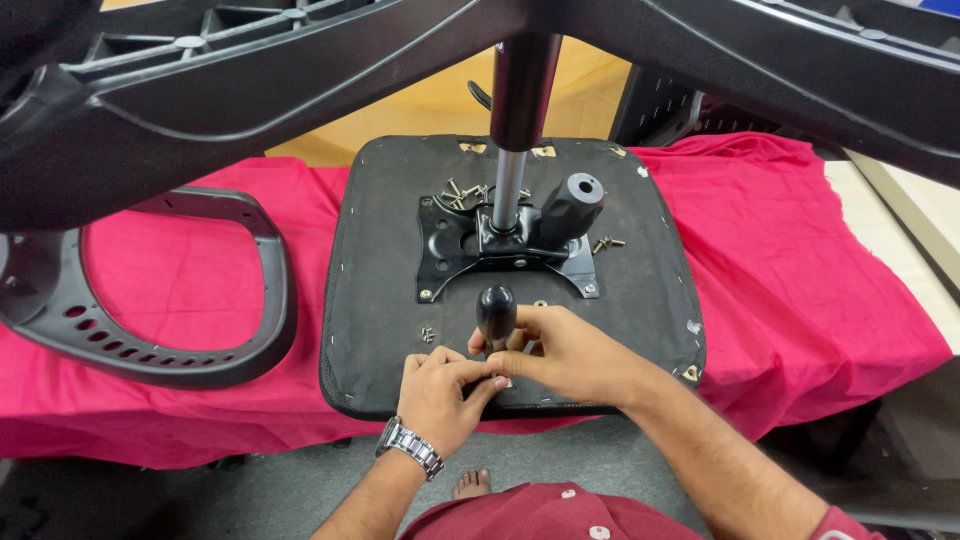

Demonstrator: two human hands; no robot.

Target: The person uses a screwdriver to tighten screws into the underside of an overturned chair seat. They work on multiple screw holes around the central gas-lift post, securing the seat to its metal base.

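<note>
At lower centre of the frame, the fingertips of both hands pinch together on something too small to make out, just below the black screwdriver handle [496, 312]. The right hand [565, 352] curls narrow around the handle's base; the left hand [437, 393], wearing a metal wristwatch [410, 447], meets it from the left. They rest on the upturned black seat pan [640, 300]. Above, the mounting plate [450, 245] carries the gas-lift column [515, 130], with loose screws [462, 191] near it. An armrest [200, 330] lies at left on red cloth [800, 260].

Silver metal wristwatch [409, 447] on left wrist, maroon short-sleeved shirt [545, 512] with white dots
</note>
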